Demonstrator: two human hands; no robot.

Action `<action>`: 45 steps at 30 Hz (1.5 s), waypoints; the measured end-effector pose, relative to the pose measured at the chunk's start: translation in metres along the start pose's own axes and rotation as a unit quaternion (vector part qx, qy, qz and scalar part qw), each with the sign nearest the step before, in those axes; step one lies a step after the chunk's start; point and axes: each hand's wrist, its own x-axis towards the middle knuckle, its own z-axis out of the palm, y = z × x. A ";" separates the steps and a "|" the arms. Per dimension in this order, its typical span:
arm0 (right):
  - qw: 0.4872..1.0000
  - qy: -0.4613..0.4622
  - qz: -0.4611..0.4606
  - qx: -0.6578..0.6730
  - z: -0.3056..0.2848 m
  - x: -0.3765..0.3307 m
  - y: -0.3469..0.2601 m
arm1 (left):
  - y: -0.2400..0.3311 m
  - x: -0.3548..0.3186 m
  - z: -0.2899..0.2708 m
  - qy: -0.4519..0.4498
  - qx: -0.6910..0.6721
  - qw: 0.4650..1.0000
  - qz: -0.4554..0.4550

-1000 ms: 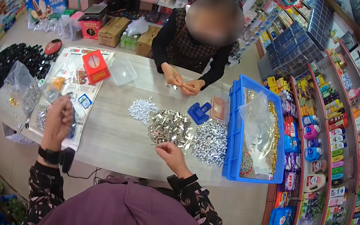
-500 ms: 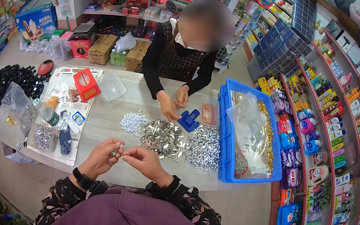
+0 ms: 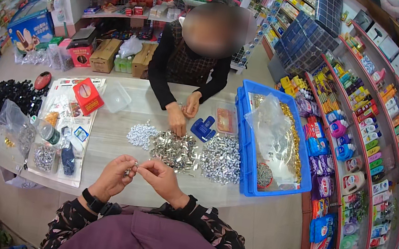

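My left hand (image 3: 114, 178) is closed around a few small silvery pieces just over the table's near edge. The thumb and fingertips of my right hand (image 3: 162, 180) are pinched together and meet the left fingertips at a tiny shiny piece (image 3: 135, 165). Its exact shape is too small to make out. Beyond my hands lie three heaps: pale bluish-white little parts (image 3: 142, 134), flat silvery metal clips (image 3: 174, 152) and small silver parts (image 3: 221, 159). Across the table, a co-worker's hand (image 3: 177, 119) reaches down to the clip heap, while their other hand is held close by.
On the right stands a blue plastic crate (image 3: 248, 183) with gold parts and a clear bag. A blue holder (image 3: 203, 128) and a clear box (image 3: 225, 120) are behind the heaps. To the left are black parts (image 3: 8, 103), a red box (image 3: 88, 95), a jar and bags.
The co-worker's hand has moved down onto the clip heap. My fingertips have come together at the tiny piece, and the whole view has shifted slightly.
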 end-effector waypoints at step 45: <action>0.990 -0.052 0.125 -0.052 -0.008 -0.001 0.024 | -0.035 0.001 -0.009 0.045 0.350 0.915 0.196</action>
